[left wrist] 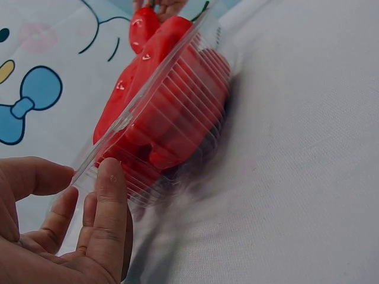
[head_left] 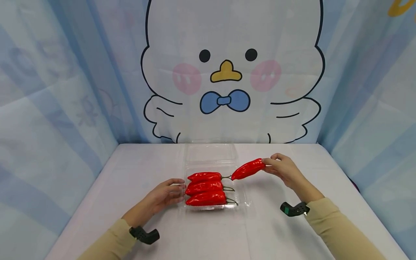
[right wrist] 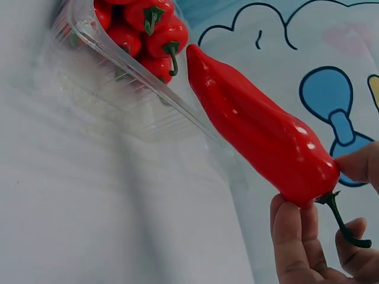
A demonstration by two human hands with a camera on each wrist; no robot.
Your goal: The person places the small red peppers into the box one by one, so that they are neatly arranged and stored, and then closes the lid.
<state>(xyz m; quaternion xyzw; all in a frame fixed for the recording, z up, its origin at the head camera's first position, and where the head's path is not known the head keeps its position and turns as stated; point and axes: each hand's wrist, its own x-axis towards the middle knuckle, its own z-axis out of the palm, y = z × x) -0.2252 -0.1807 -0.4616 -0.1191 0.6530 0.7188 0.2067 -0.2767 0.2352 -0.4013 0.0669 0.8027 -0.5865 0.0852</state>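
My right hand (head_left: 287, 171) pinches a red chili pepper (head_left: 248, 169) by its stem end, and its tip points left toward the container. In the right wrist view the thumb and fingers grip that pepper (right wrist: 266, 130) around its top, with the green stem beside them. The clear plastic container (head_left: 240, 196) holds stacked red peppers (head_left: 206, 198), three of them showing on top, stems to the right. At the container's left side, my left hand (head_left: 167, 195) holds the edge. Its thumb and a finger meet at the clear rim (left wrist: 127, 115) in the left wrist view.
Behind the filled part, the container's clear lid (head_left: 210, 152) lies folded back on the white table (head_left: 208, 238). A curtain with a cartoon bird (head_left: 232, 36) stands along the back edge, and blue curtains (head_left: 48, 108) flank both sides.
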